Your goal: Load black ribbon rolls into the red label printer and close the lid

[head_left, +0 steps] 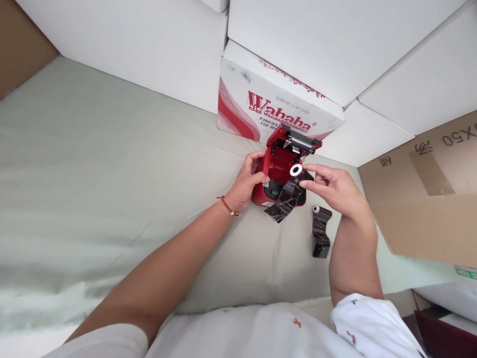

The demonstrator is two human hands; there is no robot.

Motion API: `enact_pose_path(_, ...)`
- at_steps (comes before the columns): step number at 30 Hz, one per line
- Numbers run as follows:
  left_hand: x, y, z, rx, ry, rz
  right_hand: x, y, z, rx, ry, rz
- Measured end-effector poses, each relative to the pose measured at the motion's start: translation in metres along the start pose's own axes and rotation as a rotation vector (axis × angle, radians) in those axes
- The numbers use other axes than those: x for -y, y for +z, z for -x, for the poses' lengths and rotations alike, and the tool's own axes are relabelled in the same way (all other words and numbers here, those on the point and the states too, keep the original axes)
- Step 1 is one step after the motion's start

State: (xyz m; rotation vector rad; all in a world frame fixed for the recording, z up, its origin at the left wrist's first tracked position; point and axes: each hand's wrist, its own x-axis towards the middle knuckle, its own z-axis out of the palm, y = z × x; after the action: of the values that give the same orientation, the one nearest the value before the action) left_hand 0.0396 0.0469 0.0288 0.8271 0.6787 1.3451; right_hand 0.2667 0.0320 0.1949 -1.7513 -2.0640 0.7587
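A small red printer [257, 195] stands on the green cloth with its lid [298, 139] raised, showing a black and red inside. My left hand [249, 181] grips its left side, thumb over the rim and fingers behind. Between the thumb and fingers of my right hand [331, 186] is a roll of dark film [290, 194] on a white core. This roll is at the printer's right side, its loose tail hanging over the front edge. A second dark roll [321, 231] lies partly unwound on the cloth, near my right forearm.
Behind the printer stands a white and red Wahaha carton [238, 99]. White boxes [149, 49] line the back. A brown cardboard box [428, 199] is at the right, and another brown surface [22, 44] shows at the far left. Pale green cloth [112, 164] covers the table.
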Motion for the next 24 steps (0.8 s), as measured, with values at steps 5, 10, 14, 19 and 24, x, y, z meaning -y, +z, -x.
enact_pose_path(5,0.000,0.004,0.003,-0.014,0.041,0.004,0.021,0.040,-0.038,0.051,-0.016,0.329)
enact_pose_path(10,0.002,0.007,0.007,0.030,0.134,-0.120,0.037,0.056,-0.056,0.106,0.065,0.652)
enact_pose_path(14,0.002,0.004,0.007,0.092,0.199,-0.177,0.037,0.060,-0.060,0.085,0.068,0.636)
enact_pose_path(19,-0.001,0.002,0.005,0.130,0.225,-0.189,0.036,0.047,-0.039,-0.099,-0.158,0.219)
enact_pose_path(24,-0.003,0.000,0.007,0.167,0.252,-0.232,0.026,0.025,-0.046,-0.618,-0.356,0.282)
